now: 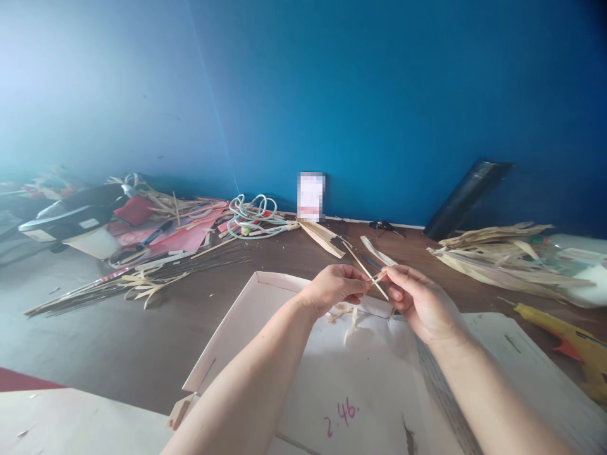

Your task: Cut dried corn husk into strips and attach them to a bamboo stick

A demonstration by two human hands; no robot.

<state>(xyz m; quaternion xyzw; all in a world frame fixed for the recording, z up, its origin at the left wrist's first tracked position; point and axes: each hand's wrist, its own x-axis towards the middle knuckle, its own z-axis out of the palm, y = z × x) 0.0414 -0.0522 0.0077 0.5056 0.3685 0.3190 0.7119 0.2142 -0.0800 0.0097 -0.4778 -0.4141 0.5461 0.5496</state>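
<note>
Above an opened white cardboard box [327, 373], both hands meet at a thin wooden stick [358, 259] that slants down to the right. My left hand [334, 287] is closed in a pinch at the left of the stick. Closed the same way, my right hand [422, 300] pinches the end of a narrow pale strip [376, 278] that crosses the stick between the fingertips. Whether the strip is tied or only laid over the stick, I cannot tell. Pale fibre scraps [351, 319] lie on the box below the hands.
Dried corn husks [502, 256] and a yellow glue gun [564, 328] lie at right, near a black roll [467, 199] against the blue wall. Behind the hands is a husk piece [322, 239]. A coiled pale cable [253, 218] and thin sticks [118, 287] lie left.
</note>
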